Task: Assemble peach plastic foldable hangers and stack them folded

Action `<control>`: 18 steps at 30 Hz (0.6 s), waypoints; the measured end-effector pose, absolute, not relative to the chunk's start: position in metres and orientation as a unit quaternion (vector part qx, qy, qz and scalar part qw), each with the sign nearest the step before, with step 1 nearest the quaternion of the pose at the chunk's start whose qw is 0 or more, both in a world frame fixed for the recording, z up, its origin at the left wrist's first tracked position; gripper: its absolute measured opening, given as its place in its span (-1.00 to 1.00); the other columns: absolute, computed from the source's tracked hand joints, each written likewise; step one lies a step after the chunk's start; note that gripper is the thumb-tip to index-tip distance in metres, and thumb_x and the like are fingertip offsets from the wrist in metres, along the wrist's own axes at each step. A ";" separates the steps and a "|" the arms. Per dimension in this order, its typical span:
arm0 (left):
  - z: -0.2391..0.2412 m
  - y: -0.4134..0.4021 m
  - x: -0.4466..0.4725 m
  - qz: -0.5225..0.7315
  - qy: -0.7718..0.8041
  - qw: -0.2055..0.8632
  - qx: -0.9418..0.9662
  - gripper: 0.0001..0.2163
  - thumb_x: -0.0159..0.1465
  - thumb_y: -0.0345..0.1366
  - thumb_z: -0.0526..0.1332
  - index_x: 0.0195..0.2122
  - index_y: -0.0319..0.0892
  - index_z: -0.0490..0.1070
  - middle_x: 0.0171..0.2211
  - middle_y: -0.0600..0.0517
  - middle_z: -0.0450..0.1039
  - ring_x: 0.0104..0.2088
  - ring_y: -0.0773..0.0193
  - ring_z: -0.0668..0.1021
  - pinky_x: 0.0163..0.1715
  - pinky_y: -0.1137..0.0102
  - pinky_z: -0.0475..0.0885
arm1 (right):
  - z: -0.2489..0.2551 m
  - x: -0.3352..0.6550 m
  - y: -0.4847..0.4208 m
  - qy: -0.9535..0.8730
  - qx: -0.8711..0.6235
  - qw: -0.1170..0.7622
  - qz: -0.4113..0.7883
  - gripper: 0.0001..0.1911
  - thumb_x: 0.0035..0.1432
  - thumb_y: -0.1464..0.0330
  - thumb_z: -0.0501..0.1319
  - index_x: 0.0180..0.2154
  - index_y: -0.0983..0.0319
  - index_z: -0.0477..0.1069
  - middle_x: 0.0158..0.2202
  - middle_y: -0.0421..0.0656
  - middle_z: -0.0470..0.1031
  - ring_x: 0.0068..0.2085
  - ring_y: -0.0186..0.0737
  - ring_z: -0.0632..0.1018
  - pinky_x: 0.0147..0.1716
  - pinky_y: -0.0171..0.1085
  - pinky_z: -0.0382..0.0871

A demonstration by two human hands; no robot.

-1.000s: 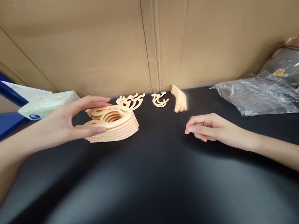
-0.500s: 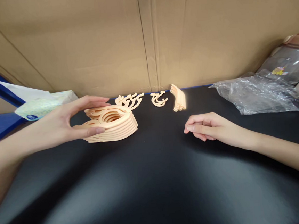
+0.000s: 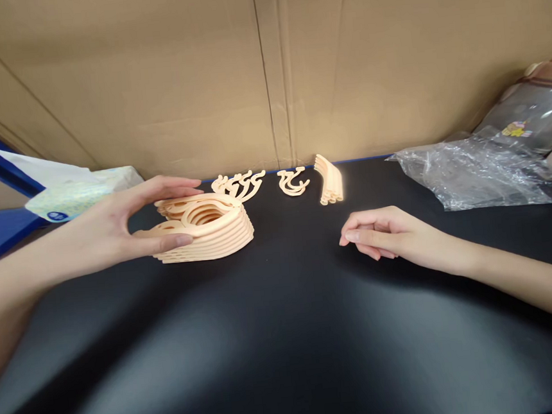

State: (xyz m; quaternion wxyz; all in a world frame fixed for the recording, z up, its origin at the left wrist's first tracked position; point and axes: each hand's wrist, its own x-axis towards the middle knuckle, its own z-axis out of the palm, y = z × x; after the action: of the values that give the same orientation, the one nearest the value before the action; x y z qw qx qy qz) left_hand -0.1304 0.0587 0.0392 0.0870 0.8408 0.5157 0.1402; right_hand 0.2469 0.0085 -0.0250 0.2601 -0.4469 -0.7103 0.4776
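My left hand (image 3: 108,225) spans a neat stack of cream plastic hanger pieces (image 3: 220,234) with large looped openings. Its thumb lies on the near side of the top piece, and its fingers reach along the far side, their tips partly hidden. Over the dark tabletop on the right, my right hand (image 3: 384,233) is loosely curled, thumb against the forefinger, with nothing visible in it. Behind the stack lie several cream hooks (image 3: 240,185), and a smaller group of hooks (image 3: 293,183) is to their right. A bundle of curved cream bars (image 3: 330,179) lies beyond my right hand.
A soft tissue pack (image 3: 85,188) with a tissue sticking out stands at the back left, behind my left wrist. Crumpled clear plastic (image 3: 490,172) and a transparent bag (image 3: 528,107) occupy the back right. A cardboard wall (image 3: 173,81) closes off the far edge of the black table (image 3: 279,348).
Both hands and the cream pieces keep their places. Only a very slight shift of the whole view shows.
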 end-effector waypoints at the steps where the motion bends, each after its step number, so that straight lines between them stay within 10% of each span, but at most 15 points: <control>1: 0.039 0.059 -0.131 0.139 0.515 0.085 0.842 -0.35 0.08 0.17 0.24 0.15 -0.01 0.30 0.13 0.02 0.39 0.09 -0.02 0.44 0.09 0.18 0.36 | -0.025 0.247 0.008 -0.710 -0.447 0.260 0.478 -0.69 0.28 0.14 0.14 -0.30 0.24 0.47 -0.61 -0.31 0.25 -0.57 -0.43 0.23 -0.57 -0.34 0.08; 18: 0.040 0.058 -0.128 0.140 0.518 0.091 0.839 -0.34 0.07 0.18 0.25 0.15 -0.02 0.31 0.12 0.03 0.41 0.08 -0.01 0.44 0.05 0.22 0.40 | -0.025 0.247 0.008 -0.711 -0.447 0.258 0.478 -0.68 0.28 0.13 0.14 -0.29 0.24 0.47 -0.61 -0.30 0.25 -0.57 -0.42 0.24 -0.58 -0.34 0.08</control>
State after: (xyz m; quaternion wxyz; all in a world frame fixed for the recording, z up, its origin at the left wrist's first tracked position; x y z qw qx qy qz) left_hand -0.1285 0.0580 0.0397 0.0906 0.8390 0.5180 0.1399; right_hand 0.2467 0.0084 -0.0252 0.2583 -0.4470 -0.7106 0.4780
